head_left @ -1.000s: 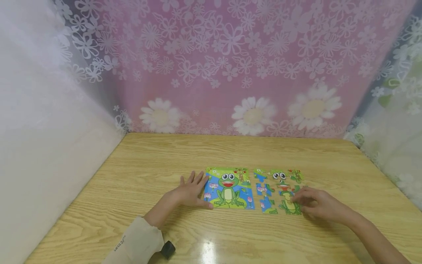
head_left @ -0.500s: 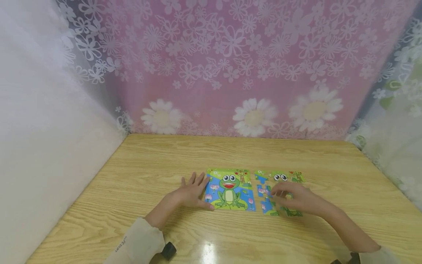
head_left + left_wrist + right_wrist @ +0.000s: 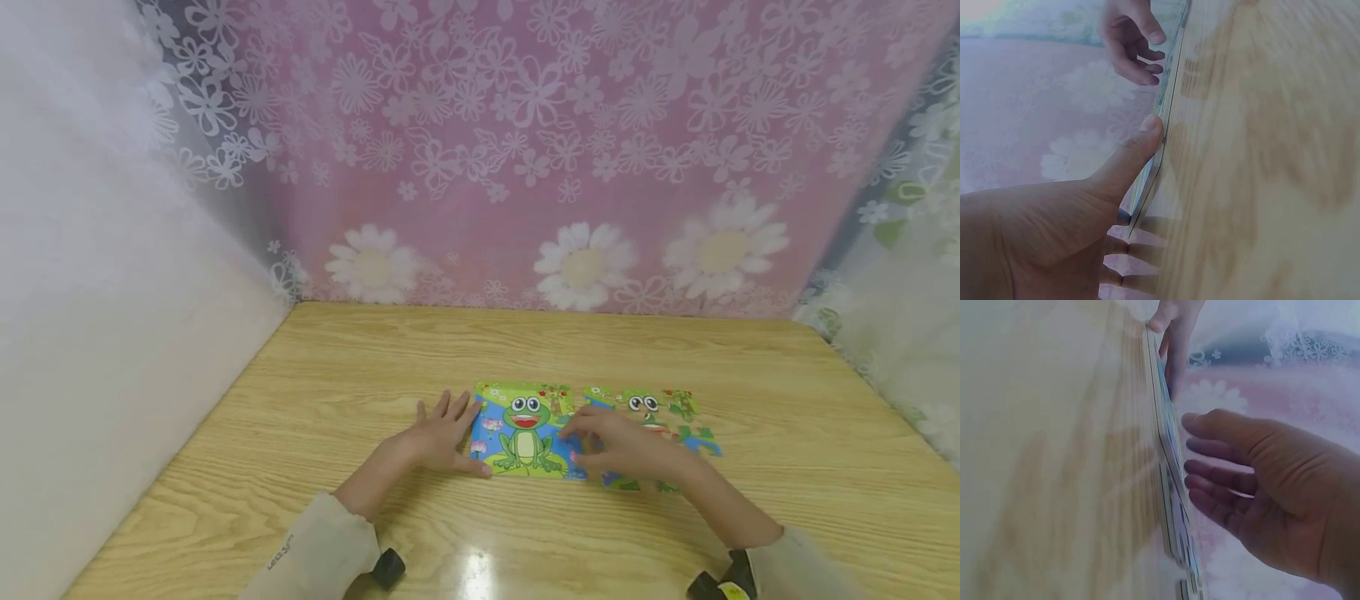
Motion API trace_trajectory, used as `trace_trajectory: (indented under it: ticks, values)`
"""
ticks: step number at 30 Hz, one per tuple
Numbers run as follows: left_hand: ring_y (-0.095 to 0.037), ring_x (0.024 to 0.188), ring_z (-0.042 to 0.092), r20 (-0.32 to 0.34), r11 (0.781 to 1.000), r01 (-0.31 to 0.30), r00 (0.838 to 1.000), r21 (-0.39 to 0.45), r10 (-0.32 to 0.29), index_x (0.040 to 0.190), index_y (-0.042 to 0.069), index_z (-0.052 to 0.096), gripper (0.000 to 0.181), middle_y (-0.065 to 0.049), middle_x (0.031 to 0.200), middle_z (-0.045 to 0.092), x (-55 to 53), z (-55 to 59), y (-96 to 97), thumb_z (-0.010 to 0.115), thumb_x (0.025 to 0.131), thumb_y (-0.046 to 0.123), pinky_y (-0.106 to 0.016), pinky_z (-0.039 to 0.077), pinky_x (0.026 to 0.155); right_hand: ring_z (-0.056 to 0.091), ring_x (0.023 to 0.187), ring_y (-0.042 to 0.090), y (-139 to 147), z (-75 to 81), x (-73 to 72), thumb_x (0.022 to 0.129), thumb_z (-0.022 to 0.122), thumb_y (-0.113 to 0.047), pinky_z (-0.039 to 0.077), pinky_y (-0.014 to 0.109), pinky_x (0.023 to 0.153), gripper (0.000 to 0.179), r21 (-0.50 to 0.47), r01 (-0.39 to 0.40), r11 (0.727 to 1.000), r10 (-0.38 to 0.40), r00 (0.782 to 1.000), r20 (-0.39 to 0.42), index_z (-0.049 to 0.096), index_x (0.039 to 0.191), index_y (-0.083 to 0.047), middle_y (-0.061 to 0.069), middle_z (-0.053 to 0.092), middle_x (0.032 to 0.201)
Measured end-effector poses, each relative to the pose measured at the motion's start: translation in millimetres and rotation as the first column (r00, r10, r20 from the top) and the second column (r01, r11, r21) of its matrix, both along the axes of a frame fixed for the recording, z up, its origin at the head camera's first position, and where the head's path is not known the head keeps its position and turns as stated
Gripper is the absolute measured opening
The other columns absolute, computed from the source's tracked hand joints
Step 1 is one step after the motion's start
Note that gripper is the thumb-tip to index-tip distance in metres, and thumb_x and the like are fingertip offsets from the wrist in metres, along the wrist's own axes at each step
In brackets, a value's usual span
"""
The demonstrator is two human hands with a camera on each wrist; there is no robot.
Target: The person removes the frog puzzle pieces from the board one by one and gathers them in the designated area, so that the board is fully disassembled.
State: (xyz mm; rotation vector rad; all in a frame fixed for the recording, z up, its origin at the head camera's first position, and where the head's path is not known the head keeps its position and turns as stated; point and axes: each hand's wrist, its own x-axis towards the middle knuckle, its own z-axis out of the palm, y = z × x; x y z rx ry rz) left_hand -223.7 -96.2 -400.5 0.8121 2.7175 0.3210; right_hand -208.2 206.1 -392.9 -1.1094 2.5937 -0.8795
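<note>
A square picture board [image 3: 525, 437] with a green frog lies flat on the table. My left hand [image 3: 438, 440] rests at its left side with fingers spread along the edge. The left thumb lies on the near left corner, and the left wrist view shows its tip on the board's edge. My right hand [image 3: 618, 442] hangs over the board's right edge, fingers loosely bent. Nothing shows between these fingers in the right wrist view. Loose jigsaw pieces of the same frog [image 3: 643, 403] lie right of the board, several of them hidden under the right hand.
The wooden table [image 3: 360, 358] reaches back to a pink flowered curtain [image 3: 480, 183]. A pale wall covering [image 3: 135, 292] stands along the left. Dark wrist devices [image 3: 388, 568] sit near both sleeves. One blue-green jigsaw piece [image 3: 705, 442] lies at the far right.
My right hand has moved left from the right side of the loose pieces to over the board's right edge, uncovering pieces at the right. The left hand has stayed in place.
</note>
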Motion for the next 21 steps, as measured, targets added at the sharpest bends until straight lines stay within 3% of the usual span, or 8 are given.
trace_trajectory:
  ticks: [2, 10, 21]
  values:
    - [-0.040, 0.134, -0.004, -0.002, 1.000, 0.003, 1.000, -0.002, -0.003, 0.149, 0.009, 0.010, 0.105, -0.014, 0.152, 0.003, -0.6, -0.1, 0.1, 0.058, 0.075, 0.066, -0.066, 0.000, 0.096, 0.051, 0.071, 0.011, -2.9, -1.0, -0.2, 0.085, 0.068, -0.021, 0.047, 0.025, 0.065, 0.033, 0.017, 0.019, 1.000, -0.020, 0.999, 0.030, 0.060, 0.114, -0.006, 0.001, 0.048, 0.104]
    - [-0.039, 0.134, -0.004, 0.002, 1.000, -0.003, 1.000, -0.006, 0.003, 0.148, 0.009, 0.010, 0.105, -0.015, 0.152, 0.002, -2.1, -0.9, 0.0, 0.058, 0.075, 0.066, -0.066, 0.000, 0.097, 0.047, 0.076, 0.015, -5.0, -2.2, 0.2, 0.082, 0.071, -0.027, 0.046, 0.025, 0.064, 0.041, 0.060, 0.054, 0.997, -0.055, 0.998, 0.024, 0.060, 0.114, -0.005, -0.001, 0.047, 0.100]
    - [-0.041, 0.134, -0.003, 0.011, 1.000, 0.001, 1.000, 0.010, -0.001, 0.148, 0.007, 0.011, 0.104, -0.016, 0.151, 0.004, -1.1, 0.9, 0.4, 0.059, 0.076, 0.064, -0.066, 0.001, 0.096, 0.053, 0.072, 0.017, -5.4, -0.9, 0.4, 0.082, 0.070, -0.022, 0.049, 0.028, 0.058, 0.039, -0.002, 0.053, 0.999, -0.052, 0.991, 0.121, 0.058, 0.116, -0.006, 0.003, 0.049, 0.102]
